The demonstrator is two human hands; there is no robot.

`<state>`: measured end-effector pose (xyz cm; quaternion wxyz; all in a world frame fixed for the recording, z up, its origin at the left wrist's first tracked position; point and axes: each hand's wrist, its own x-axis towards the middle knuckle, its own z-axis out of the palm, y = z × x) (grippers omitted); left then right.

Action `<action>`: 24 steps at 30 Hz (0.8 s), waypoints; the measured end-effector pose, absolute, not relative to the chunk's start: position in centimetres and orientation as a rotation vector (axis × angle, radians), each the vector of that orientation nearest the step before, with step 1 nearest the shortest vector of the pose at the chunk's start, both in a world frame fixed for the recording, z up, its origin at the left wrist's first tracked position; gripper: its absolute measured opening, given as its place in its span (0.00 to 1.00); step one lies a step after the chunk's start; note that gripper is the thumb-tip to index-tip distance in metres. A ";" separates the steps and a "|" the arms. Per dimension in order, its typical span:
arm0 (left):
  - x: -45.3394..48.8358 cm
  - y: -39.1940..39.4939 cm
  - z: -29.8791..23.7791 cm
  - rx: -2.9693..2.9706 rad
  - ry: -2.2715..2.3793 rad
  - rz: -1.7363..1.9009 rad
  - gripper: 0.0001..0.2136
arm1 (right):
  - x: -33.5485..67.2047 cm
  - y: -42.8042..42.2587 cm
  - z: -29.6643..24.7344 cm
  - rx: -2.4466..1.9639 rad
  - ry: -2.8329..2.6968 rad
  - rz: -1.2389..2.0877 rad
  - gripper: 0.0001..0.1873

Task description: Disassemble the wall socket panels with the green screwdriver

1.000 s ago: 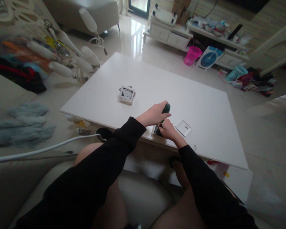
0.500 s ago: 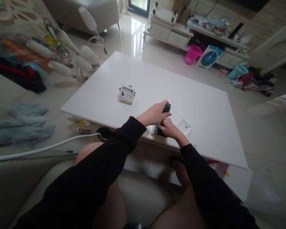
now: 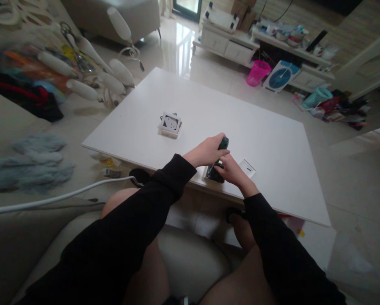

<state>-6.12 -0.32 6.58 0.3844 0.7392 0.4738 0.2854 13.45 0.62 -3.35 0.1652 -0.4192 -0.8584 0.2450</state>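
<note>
My left hand (image 3: 210,149) is wrapped round the dark green handle of a screwdriver (image 3: 223,143), its shaft pointing down. Below it, my right hand (image 3: 230,168) has its fingers bent in close to the shaft; what they pinch is hidden. Under both hands, at the near edge of the table, lies a small white box with a black, shiny inside (image 3: 216,174). Just right of my right hand is a flat white cover (image 3: 248,168) with a small dark slot, partly hidden by that hand.
The white table (image 3: 256,127) spreads out before me. To the left on it sits another white box with a black-and-white face (image 3: 171,123). A white lamp stand (image 3: 110,82) rises beyond the left edge. A pink basket (image 3: 258,73) and a fan (image 3: 279,76) stand on the far floor.
My right hand has shifted slightly down and right, showing more of the black inside of the box. My left hand keeps its grip on the screwdriver. The view has shifted slightly.
</note>
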 end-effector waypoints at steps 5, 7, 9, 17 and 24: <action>-6.1 -0.4 6.8 1.895 1.214 0.702 0.06 | 13.2 0.1 -3.7 -1.220 -2.541 0.651 0.08; -6.0 -0.4 6.8 1.903 1.217 0.689 0.07 | 12.8 -0.1 -4.0 -1.214 -2.573 0.602 0.12; -6.0 -0.3 6.8 1.903 1.212 0.684 0.07 | 12.4 -0.3 -4.0 -1.214 -2.606 0.553 0.15; -6.1 -0.3 6.6 1.893 1.200 0.702 0.07 | 11.6 -0.9 -3.5 -1.283 -2.661 0.501 0.18; -6.1 -0.3 6.7 1.891 1.204 0.705 0.07 | 11.9 -0.3 -3.3 -1.153 -2.510 0.606 0.10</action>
